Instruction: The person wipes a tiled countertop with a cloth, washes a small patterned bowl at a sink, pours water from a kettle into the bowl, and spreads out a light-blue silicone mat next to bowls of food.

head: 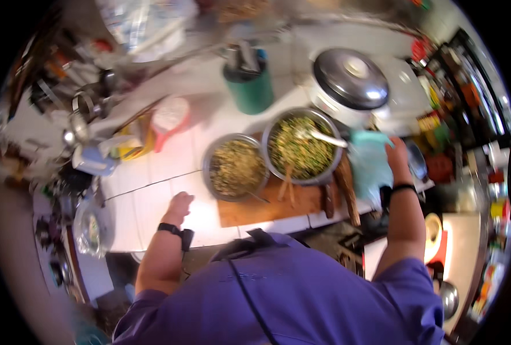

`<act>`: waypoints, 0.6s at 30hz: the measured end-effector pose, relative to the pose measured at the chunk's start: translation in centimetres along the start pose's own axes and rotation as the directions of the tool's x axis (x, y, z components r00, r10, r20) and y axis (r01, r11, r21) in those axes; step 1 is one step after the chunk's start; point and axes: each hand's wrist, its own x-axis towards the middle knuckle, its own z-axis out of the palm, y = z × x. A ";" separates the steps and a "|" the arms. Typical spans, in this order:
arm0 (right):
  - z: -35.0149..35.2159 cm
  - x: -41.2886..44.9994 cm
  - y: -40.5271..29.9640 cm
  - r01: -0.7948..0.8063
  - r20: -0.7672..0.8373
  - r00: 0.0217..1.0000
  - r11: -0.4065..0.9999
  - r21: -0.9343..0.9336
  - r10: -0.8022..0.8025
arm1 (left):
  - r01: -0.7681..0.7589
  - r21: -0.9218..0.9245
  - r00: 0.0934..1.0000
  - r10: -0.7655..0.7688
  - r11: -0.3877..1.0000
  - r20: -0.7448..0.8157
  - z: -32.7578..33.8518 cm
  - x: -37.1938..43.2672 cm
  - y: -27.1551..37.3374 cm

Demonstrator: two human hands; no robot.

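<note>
My right hand point(397, 156) grips the top edge of a translucent teal plastic bag point(371, 166) at the right of the counter. My left hand point(180, 208) is empty over the white tiles, its fingers loosely bent and a little apart. Between my hands, a metal bowl of chopped greens mixed with a pale filling point(301, 148) has a white spoon point(329, 139) and wooden chopsticks point(287, 183) in it. Beside it, a second metal bowl of brownish minced filling point(237, 166) has a thin utensil handle over its rim. Both bowls stand at a wooden cutting board point(255, 213).
A rice cooker point(350, 79) with a metal lid and a green utensil holder point(250, 92) stand behind the bowls. A pink-handled cup point(169, 116) is at left. A rolling pin-like wooden stick point(346, 189) and a dark handle point(328, 200) lie by the board. Bottles crowd the right.
</note>
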 end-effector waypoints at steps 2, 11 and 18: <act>0.4 1.0 -0.4 -0.104 0.059 0.993 0.994 -0.039 0.106 | 0.003 0.112 1.000 -0.005 0.994 0.021 0.4 -0.9 1.0; 1.0 2.9 -7.9 0.111 0.490 0.856 0.868 -0.483 0.163 | 0.015 0.339 1.000 -0.006 0.941 -0.028 0.6 -0.8 -3.3; 1.4 3.8 -8.7 0.125 0.471 0.842 0.755 -0.644 0.263 | -0.169 0.365 0.982 0.188 0.915 -0.015 0.8 -2.1 -0.4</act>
